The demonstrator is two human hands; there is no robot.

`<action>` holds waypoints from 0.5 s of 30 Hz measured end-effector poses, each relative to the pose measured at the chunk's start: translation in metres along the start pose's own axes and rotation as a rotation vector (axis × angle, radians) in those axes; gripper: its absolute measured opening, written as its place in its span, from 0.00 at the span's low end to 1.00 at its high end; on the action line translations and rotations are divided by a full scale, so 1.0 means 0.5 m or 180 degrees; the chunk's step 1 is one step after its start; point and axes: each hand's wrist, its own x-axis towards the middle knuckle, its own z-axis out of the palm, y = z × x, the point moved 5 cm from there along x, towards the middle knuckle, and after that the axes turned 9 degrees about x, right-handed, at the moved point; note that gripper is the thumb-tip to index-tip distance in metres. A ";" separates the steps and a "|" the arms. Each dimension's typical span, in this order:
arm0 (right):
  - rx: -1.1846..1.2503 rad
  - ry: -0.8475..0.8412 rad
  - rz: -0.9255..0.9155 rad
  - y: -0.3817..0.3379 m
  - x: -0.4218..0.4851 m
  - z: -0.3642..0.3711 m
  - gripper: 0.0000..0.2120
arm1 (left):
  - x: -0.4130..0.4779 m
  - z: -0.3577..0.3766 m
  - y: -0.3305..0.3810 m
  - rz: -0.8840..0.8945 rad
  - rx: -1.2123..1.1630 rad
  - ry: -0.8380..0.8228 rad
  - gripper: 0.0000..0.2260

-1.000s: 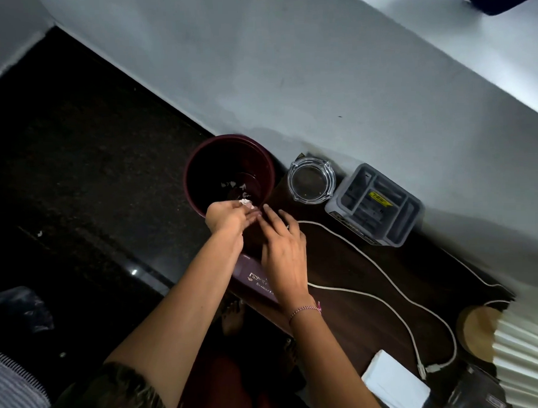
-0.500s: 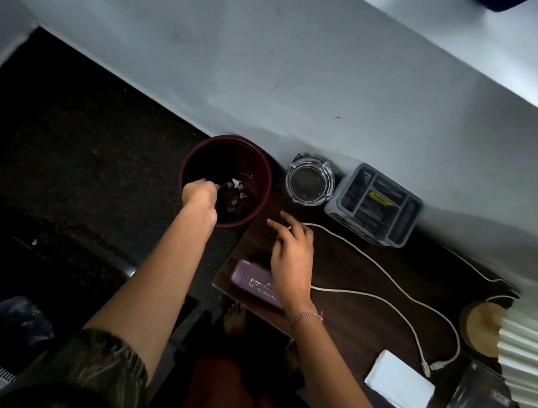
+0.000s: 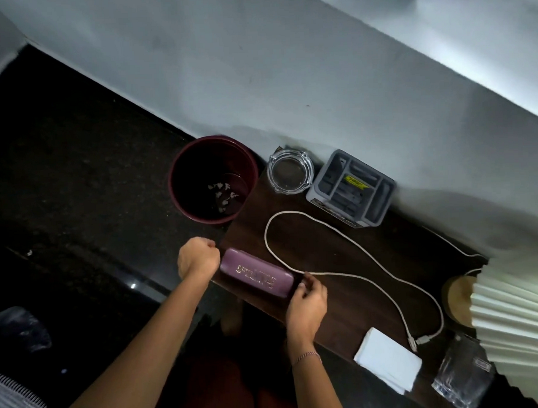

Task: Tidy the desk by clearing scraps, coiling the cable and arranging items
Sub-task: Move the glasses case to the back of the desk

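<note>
A purple glasses case (image 3: 256, 273) lies at the front left corner of the dark wooden desk (image 3: 333, 302). My left hand (image 3: 197, 258) is a closed fist touching the case's left end. My right hand (image 3: 307, 301) curls its fingers around the case's right end. A white cable (image 3: 356, 246) loops loosely across the desk, passes by my right fingertips and ends in plugs (image 3: 420, 340) near the front edge. On the floor left of the desk stands a maroon bin (image 3: 173, 183) with white paper scraps (image 3: 222, 195) at its bottom.
A glass ashtray (image 3: 272, 165) and a grey compartment organizer (image 3: 319, 183) stand along the wall. A white pad (image 3: 388, 359), a clear glass object (image 3: 463, 374) and a lamp with a pleated shade (image 3: 519, 310) sit at the right. The floor is dark.
My left hand let scraps fall into the bin, then drew back to the case's left end. My right hand slid from the desk top back to the case's right end.
</note>
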 end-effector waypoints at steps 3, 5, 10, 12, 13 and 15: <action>0.0058 -0.0141 0.0220 0.017 -0.013 0.002 0.13 | -0.020 0.006 0.001 0.0062 0.0123 0.0097 0.15; 0.0082 -0.0283 0.0268 0.020 -0.024 0.012 0.14 | -0.027 0.007 0.002 0.0034 0.0114 0.0148 0.14; 0.0236 -0.0376 0.0419 0.018 -0.038 0.018 0.15 | -0.056 0.014 -0.004 -0.0120 0.0041 0.0206 0.12; 0.0211 -0.0359 0.0339 0.015 -0.036 0.001 0.16 | -0.071 0.018 -0.005 -0.0111 -0.0063 0.0250 0.11; 0.0196 -0.0340 0.0270 0.014 -0.034 -0.012 0.16 | -0.080 0.020 -0.001 -0.0076 -0.0087 0.0274 0.11; 0.0189 -0.0235 0.0138 0.012 -0.027 -0.044 0.16 | -0.104 0.027 0.015 0.0057 -0.0049 0.0318 0.11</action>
